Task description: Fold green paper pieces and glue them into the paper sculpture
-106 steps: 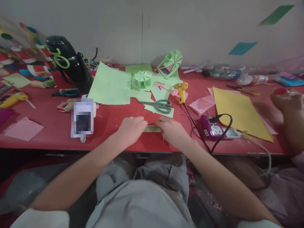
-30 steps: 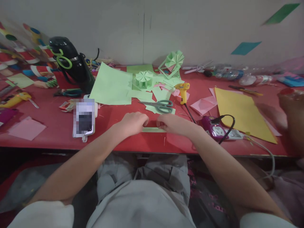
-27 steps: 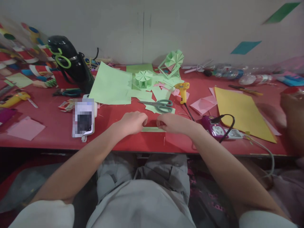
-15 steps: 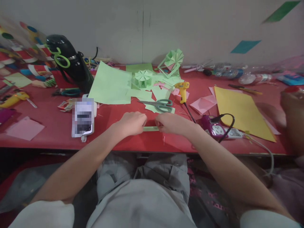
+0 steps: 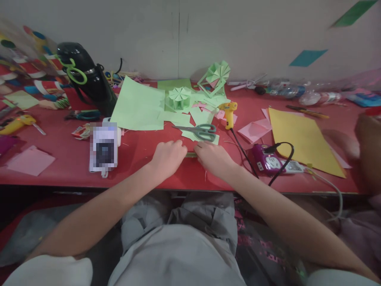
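My left hand (image 5: 169, 155) and my right hand (image 5: 212, 156) rest close together on the red table (image 5: 59, 159), fingers curled over a thin green paper strip (image 5: 190, 154). Only a short bit of the strip shows between them; the rest is hidden under my fingers. Grey-handled scissors (image 5: 200, 131) lie just beyond my hands on green paper scraps. Behind those sit a folded green paper wheel (image 5: 179, 97) and a second green folded piece (image 5: 216, 75).
A yellow glue gun (image 5: 228, 113) stands right of the scissors, its cord running to a purple power strip (image 5: 272, 163). A large green sheet (image 5: 138, 106), yellow sheet (image 5: 300, 137), phone (image 5: 104, 147), black bag (image 5: 86, 77). Another person's hand (image 5: 369, 139) at the far right.
My hands have drawn closer together and slid slightly away from me, covering most of the green strip that showed between them half a second ago.
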Tool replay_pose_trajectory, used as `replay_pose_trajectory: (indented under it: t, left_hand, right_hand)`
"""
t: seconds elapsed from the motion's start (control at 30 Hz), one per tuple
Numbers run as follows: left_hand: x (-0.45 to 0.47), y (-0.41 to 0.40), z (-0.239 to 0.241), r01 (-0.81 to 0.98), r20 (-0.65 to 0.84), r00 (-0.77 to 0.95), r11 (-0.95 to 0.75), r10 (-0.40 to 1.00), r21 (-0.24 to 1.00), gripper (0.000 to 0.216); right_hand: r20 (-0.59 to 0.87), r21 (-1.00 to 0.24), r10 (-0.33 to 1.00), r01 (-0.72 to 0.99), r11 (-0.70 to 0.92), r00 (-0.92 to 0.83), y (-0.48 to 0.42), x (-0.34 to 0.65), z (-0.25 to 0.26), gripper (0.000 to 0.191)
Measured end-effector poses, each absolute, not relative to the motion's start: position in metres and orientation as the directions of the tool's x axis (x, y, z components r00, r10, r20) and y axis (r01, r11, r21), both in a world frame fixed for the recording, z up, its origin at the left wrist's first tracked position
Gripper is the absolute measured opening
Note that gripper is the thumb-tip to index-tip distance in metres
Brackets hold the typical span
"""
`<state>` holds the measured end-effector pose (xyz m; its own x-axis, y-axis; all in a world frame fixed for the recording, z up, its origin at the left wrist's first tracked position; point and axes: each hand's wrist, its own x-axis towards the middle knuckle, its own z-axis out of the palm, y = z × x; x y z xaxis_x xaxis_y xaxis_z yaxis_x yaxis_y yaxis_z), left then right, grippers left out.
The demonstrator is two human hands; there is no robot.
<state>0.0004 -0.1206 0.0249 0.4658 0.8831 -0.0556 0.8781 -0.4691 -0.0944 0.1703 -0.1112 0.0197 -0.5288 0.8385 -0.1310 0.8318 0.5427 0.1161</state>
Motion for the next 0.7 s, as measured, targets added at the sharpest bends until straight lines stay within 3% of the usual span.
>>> replay_pose_trajectory:
  t: [0.43,0.7]
  left_hand:
    - [0.004,-0.138,0.018,0.893,-0.028,0.435,-0.435,0.9,-0.12,0.029]
    - [-0.006,-0.158,0.004,0.9,0.048,0.429,-0.422,0.902,-0.11,0.032]
  right_hand:
    - [-0.091,0.129,0.871,0.861,0.491,-0.483,-0.13,0.169,0.01,0.023]
    - [0.123,0.032,0.876,0.884,0.466,-0.466,-0.146,0.181,-0.016,0.023]
